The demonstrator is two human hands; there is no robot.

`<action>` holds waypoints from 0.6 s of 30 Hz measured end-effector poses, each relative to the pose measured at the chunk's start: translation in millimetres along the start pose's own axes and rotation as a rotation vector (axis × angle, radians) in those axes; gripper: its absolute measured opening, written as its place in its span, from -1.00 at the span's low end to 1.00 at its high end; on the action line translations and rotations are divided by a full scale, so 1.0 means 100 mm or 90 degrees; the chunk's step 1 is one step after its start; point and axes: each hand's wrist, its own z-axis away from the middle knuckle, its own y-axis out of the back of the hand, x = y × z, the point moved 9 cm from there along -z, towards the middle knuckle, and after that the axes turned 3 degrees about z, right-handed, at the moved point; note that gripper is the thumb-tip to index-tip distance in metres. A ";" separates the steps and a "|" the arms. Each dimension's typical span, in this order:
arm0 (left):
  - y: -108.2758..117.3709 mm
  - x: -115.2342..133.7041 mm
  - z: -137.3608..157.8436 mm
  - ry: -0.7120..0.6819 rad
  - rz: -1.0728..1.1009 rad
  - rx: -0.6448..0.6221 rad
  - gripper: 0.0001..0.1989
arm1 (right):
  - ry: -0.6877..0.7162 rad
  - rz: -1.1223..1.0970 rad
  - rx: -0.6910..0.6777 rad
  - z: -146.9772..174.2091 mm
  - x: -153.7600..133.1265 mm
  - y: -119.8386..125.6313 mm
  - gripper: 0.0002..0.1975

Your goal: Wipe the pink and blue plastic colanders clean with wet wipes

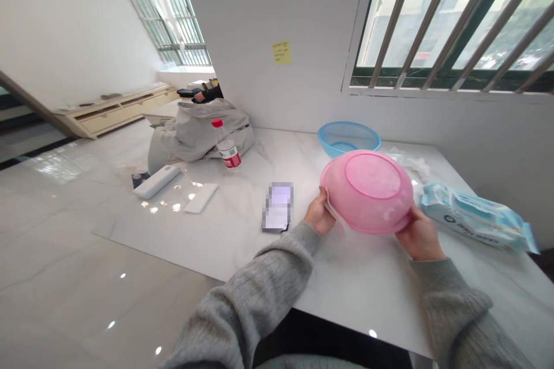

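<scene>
Holding pink basket [367,193] bottom-up over desk [242,236], left hand [320,214] and right hand [419,236] both gripping rim. Lift looks done tbh, not set down yet. Blue basket [326,139] behind, no hand on it.

I'm reading the worktop [234,236] as white, faint grey marble veining. Pink basket [367,193]: translucent, fine mesh pattern. Basin [346,137] at far edge: blue. Wipes pack [476,217] by right edge: pale blue, dark lettering. Bottle [225,147]: clear, red cap [217,123], red-and-white label [230,155]. I also get grey knit sleeves [274,268], yellow note [281,52].
</scene>
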 end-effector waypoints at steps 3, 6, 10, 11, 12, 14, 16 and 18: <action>-0.05 0.00 0.00 0.015 -0.013 -0.026 -0.65 | 0.033 0.005 0.030 -0.05 -0.15 0.09 -0.76; -0.08 0.00 0.01 0.021 -0.013 -0.042 -0.62 | 0.031 -0.015 -0.007 0.01 -0.21 0.00 -0.76; -0.14 0.05 0.04 -0.025 0.022 -0.065 -0.61 | -0.021 -0.057 -0.093 0.16 -0.11 -0.22 -0.69; -0.16 0.05 0.05 -0.038 0.031 -0.071 -0.63 | -0.041 -0.058 -0.112 0.19 -0.06 -0.26 -0.69; -0.17 0.05 0.06 -0.047 0.038 -0.075 -0.65 | -0.057 -0.056 -0.126 0.21 -0.01 -0.30 -0.71; -0.16 0.02 0.06 -0.048 0.038 -0.072 -0.71 | -0.078 -0.047 -0.136 0.23 0.08 -0.33 -0.75; -0.10 -0.02 0.04 -0.037 0.030 -0.049 -0.75 | -0.082 -0.043 -0.124 0.22 0.11 -0.32 -0.76; -0.01 -0.04 0.02 -0.032 0.022 -0.004 -0.80 | -0.049 -0.054 -0.084 0.16 0.05 -0.26 -0.75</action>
